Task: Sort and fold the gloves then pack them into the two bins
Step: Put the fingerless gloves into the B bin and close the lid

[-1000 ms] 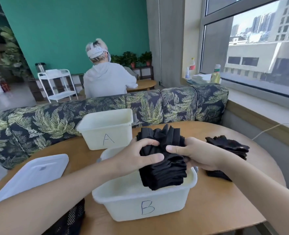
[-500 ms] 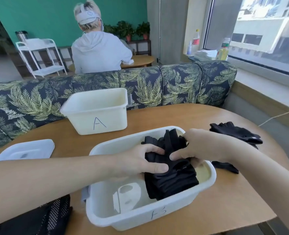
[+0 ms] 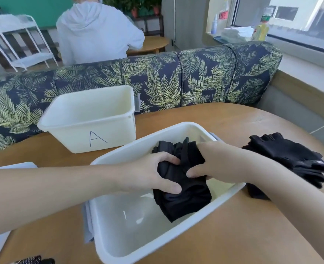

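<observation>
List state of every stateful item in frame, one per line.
Left hand: grips glove stack.
Right hand: grips glove stack.
Glove stack: folded, inside near bin.
Near bin: lidless, holds stack.
Bin A: lidless, looks empty.
Loose gloves: piled on table.

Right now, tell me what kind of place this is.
Probably a lounge or break area in an office or cafe, not a home: a palm-print bench dividing round wooden tables, another person seated beyond it, and a big window facing city buildings.
</observation>
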### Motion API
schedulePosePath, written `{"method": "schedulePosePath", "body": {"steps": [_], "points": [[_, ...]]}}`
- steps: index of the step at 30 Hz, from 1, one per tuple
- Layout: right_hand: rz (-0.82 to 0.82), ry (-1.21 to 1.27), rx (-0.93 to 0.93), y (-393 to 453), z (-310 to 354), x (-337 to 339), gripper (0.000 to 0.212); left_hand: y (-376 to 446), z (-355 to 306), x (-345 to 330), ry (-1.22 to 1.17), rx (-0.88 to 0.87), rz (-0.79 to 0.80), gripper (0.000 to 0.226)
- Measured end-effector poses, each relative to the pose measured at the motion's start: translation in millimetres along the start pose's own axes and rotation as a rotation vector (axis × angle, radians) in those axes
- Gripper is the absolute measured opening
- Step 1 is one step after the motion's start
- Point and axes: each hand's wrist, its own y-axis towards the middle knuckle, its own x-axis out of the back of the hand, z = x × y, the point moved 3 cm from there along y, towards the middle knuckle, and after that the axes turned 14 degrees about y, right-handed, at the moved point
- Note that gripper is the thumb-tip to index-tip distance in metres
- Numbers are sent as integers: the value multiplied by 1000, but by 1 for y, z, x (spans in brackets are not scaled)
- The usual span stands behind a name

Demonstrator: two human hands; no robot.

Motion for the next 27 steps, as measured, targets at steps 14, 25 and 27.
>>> {"method": "schedulePosePath", "body": {"steps": [14,25,27], "points": [[21,-196,32,27,9,43,51,37,5,-17,-342,152,-108,70],[-217,314,541,34,-44,40,41,43,3,-26,-169,198,-74,64],[-239,361,493,34,-48,36,45,39,1,-31,-234,210,-94,62]]}}
